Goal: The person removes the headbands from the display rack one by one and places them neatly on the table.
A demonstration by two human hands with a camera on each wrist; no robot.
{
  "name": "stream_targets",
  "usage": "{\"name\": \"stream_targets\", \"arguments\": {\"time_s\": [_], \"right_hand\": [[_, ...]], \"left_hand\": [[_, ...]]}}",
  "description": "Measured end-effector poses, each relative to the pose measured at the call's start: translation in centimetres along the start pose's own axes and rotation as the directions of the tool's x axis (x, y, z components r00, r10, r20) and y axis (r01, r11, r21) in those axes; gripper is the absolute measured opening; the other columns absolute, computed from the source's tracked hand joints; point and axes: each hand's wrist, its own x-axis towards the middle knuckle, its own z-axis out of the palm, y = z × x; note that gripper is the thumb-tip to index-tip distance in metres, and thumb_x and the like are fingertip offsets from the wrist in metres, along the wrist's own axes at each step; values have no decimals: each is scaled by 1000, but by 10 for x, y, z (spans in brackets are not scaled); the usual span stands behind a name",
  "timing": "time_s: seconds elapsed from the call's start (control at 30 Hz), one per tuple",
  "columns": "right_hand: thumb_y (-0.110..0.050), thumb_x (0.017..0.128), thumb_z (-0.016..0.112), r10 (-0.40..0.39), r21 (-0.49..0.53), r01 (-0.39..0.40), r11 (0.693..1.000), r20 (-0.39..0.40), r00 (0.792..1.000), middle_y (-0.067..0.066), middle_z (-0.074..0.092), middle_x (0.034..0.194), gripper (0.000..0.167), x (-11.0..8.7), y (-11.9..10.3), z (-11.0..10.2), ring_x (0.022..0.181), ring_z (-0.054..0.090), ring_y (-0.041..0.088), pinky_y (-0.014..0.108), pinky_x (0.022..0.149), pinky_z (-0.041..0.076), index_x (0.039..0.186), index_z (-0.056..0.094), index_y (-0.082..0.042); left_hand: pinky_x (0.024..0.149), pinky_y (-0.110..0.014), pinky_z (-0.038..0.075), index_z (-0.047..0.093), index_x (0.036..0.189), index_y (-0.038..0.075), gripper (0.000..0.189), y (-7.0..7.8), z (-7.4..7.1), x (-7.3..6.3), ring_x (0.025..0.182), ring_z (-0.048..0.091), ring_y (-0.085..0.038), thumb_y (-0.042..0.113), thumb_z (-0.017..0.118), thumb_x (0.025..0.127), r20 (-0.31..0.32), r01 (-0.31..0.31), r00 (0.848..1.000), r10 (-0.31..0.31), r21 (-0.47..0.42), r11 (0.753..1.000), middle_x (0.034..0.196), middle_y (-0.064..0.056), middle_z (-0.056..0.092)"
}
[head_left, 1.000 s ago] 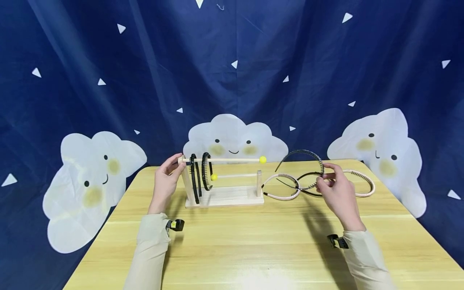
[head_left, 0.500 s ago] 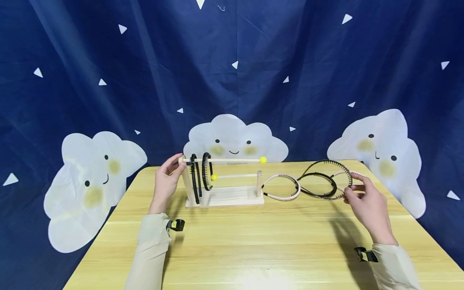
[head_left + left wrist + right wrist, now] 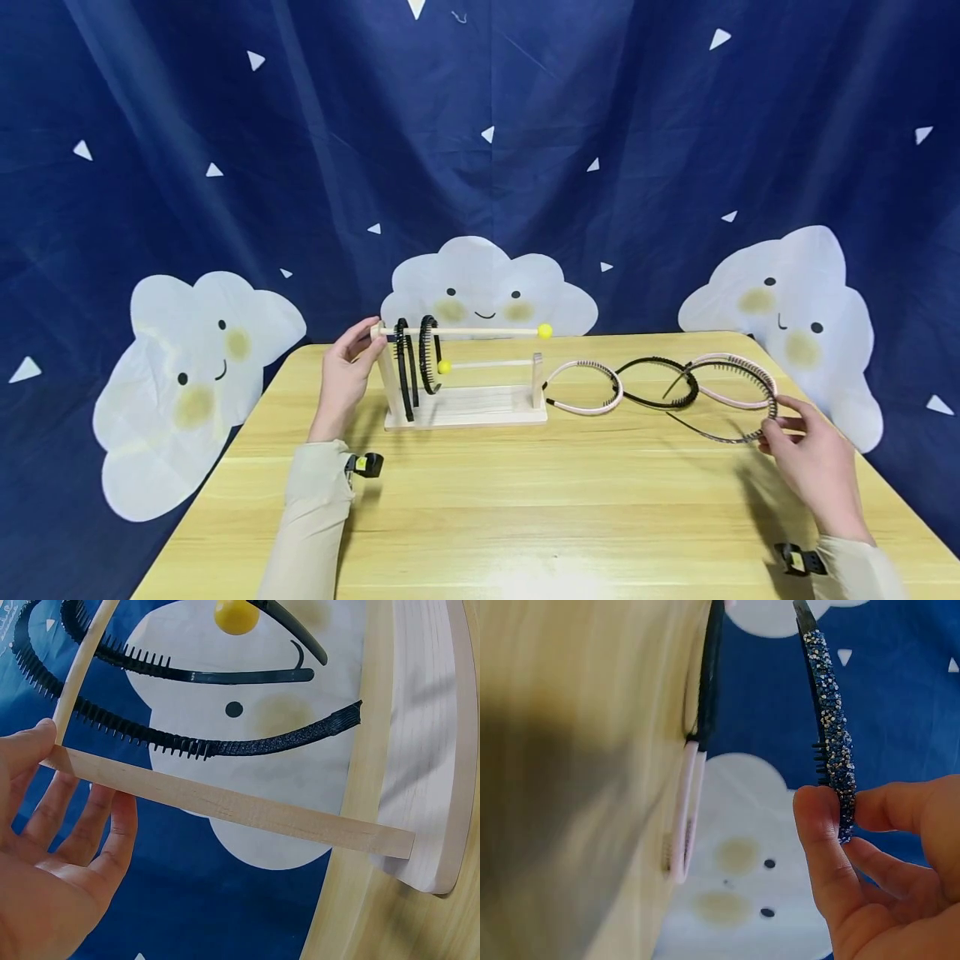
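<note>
My left hand (image 3: 345, 383) grips the top of the upright post of a wooden rack (image 3: 480, 407), where its upper rod (image 3: 487, 332) begins. Several black toothed headbands (image 3: 270, 744) hang on the rack's left part. In my right hand (image 3: 817, 471) is a dark glittery headband (image 3: 832, 712), pinched between thumb and fingers, its comb teeth on the inner side. In the head view it overlaps a pink headband (image 3: 738, 403) at the right. A black headband (image 3: 651, 361) and another pink headband (image 3: 592, 411) lie left of that, beside the rack.
Yellow balls cap the upper rod (image 3: 545, 331) and a lower rod (image 3: 445, 367). The wooden table (image 3: 525, 492) runs back to a blue curtain (image 3: 487, 167) with cloud prints. Dark wrist cameras (image 3: 366, 465) sit at both cuffs.
My right hand has moved right and toward the front of the table with the glittery headband, away from the rack. My left hand has stayed on the post.
</note>
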Motion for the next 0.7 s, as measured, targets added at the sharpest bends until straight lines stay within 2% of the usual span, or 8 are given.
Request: {"name": "stream_targets", "arguments": {"time_s": [0.17,0.37,0.47,0.57,0.7], "right_hand": [[-19,99,57,47,-55,-48,997,-27,999,22,74,99,48,-3,15,-8,61,45,-25,17,62,35,140,54,5],[-21,100,56,81,-93,-82,992,-17,997,25,74,103,49,-5,27,-13,61,39,-29,22,71,32,140,53,6],[-22,100,55,94,-104,-94,990,-12,996,30,72,108,50,-4,32,-15,61,35,-31,30,78,34,140,51,8],[-22,101,55,92,-113,-92,989,-11,996,28,73,103,49,-4,37,-17,62,34,-32,34,81,34,139,51,9],[-22,101,55,115,-114,-116,987,-7,993,17,77,89,51,-3,46,-19,60,36,-30,29,82,32,140,50,10]], "left_hand": [[87,-13,52,60,140,0,43,-14,-2,6,104,63,-4,10,68,99,-4,-2,1000,2,-5,1000,130,-4,63],[87,-13,52,60,140,1,42,-15,-2,6,104,62,-4,9,67,99,1,-5,1000,5,-5,1000,133,-7,63],[86,-13,53,60,140,-1,42,-15,-2,7,102,63,-5,5,66,99,0,1,1000,-1,-14,1000,132,-9,63],[86,-14,54,60,139,-2,41,-15,-1,7,102,64,-6,3,66,99,-5,1,1000,-1,-26,1000,132,-10,63],[86,-14,53,63,138,1,40,-15,-1,6,103,64,-7,8,68,99,-11,-8,1000,8,-19,1000,128,-5,65]]}}
